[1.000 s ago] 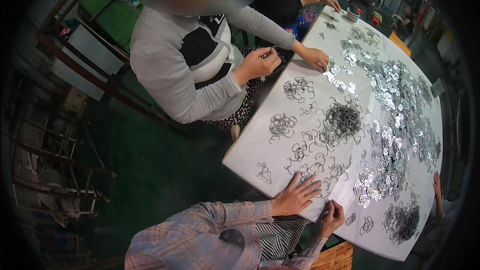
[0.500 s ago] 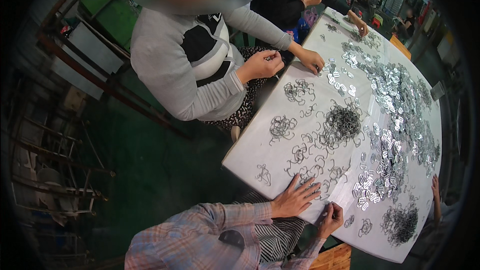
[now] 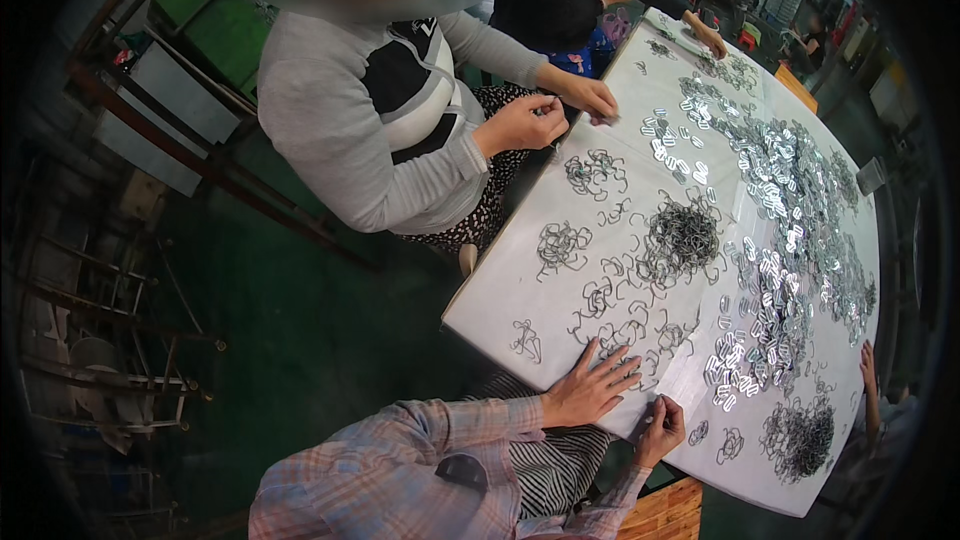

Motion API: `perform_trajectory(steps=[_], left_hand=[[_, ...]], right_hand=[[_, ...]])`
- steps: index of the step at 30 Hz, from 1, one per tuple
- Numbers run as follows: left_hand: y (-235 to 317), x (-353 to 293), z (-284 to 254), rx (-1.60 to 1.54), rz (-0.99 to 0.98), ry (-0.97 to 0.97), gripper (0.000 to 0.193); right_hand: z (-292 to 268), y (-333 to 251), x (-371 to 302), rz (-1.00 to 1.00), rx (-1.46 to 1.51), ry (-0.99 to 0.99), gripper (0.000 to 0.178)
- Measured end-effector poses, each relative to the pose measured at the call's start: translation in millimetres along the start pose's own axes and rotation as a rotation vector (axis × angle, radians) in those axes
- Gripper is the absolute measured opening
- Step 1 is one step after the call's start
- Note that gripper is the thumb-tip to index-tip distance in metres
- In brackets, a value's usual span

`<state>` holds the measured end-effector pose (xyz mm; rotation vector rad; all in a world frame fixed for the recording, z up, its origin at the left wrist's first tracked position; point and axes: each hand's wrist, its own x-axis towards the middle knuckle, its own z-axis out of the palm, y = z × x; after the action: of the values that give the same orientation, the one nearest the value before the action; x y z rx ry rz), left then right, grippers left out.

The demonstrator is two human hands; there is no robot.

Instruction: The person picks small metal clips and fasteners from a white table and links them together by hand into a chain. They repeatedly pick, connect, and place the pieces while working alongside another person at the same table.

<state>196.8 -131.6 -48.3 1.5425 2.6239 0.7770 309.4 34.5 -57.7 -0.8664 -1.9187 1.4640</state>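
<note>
My left hand (image 3: 592,392) lies on the white table (image 3: 500,305) near its front edge, fingers spread. Its fingertips reach the loose bent wire hooks (image 3: 622,332) in front of it. At the table's edge, to the right, my right hand (image 3: 660,432) is closed in a pinch; whatever its fingertips may hold is too small to make out. Beside that hand lie two small clusters of wire pieces (image 3: 730,446). A dense heap of dark wire hooks (image 3: 684,236) is farther up the table. Shiny flat metal slotted buckles (image 3: 770,300) spread in a long band to the right.
A co-worker in grey (image 3: 350,130) sits at the left edge, both hands near it. Another person in black (image 3: 550,0) works at the far end. A hand (image 3: 868,370) rests at the right edge. A clear cup (image 3: 870,177) stands there. Another wire heap (image 3: 800,438) lies front right.
The grey-sleeved co-worker's farther hand has drawn back left from the buckles toward the table edge. The black-sleeved person's hand has shifted slightly. My hands stay nearly where they were.
</note>
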Motion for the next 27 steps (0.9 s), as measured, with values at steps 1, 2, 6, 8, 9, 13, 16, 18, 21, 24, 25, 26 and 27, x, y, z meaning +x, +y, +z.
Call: perform_trajectory(steps=[1, 2, 6, 8, 9, 13, 16, 18, 21, 24, 25, 26, 27], left_hand=[[0, 1, -2, -0.015, -0.006, -0.007, 0.054], [0, 2, -4, -0.031, -0.012, -0.014, 0.055], [0, 5, -31, -0.301, -0.066, 0.223, 0.072], [-5, 22, -70, -0.882, -0.216, 0.470, 0.079], [-16, 33, -85, -1.598, -0.132, 0.560, 0.078], [-62, 57, -162, -2.951, 0.267, 0.384, 0.049], [-76, 65, -162, -2.538, 0.210, 0.308, 0.038], [-71, 76, -149, -2.214, 0.044, 0.215, 0.030], [-44, 94, -124, -1.433, -0.326, 0.014, 0.020], [-30, 111, -61, -1.039, -0.218, -0.090, 0.017], [-20, 122, -52, -0.965, -0.183, -0.105, 0.016], [-9, 134, -41, -0.892, -0.146, -0.114, 0.015], [1, 145, -31, -0.814, -0.109, -0.118, 0.014]], right_hand=[[0, -2, 0, -0.025, -0.007, -0.011, 0.008], [1, -3, 0, -0.050, -0.013, -0.023, 0.007], [8, -16, 2, -0.211, -0.009, -0.030, 0.003], [5, -11, 0, -0.059, 0.031, -0.015, 0.003], [2, -8, -3, 0.024, 0.050, -0.012, 0.003], [4, -8, -3, 0.055, 0.044, -0.001, 0.004], [-2, 8, -1, 0.001, -0.022, 0.011, 0.007], [-4, -1, -5, 0.018, -0.069, 0.039, 0.008], [3, -33, -12, 0.132, -0.054, 0.075, 0.009], [8, -44, -38, 0.148, 0.097, 0.132, 0.008], [8, -47, -47, 0.127, 0.060, 0.138, 0.009], [7, -45, -59, 0.123, 0.077, 0.161, 0.009], [6, -42, -71, 0.116, 0.099, 0.179, 0.008]])
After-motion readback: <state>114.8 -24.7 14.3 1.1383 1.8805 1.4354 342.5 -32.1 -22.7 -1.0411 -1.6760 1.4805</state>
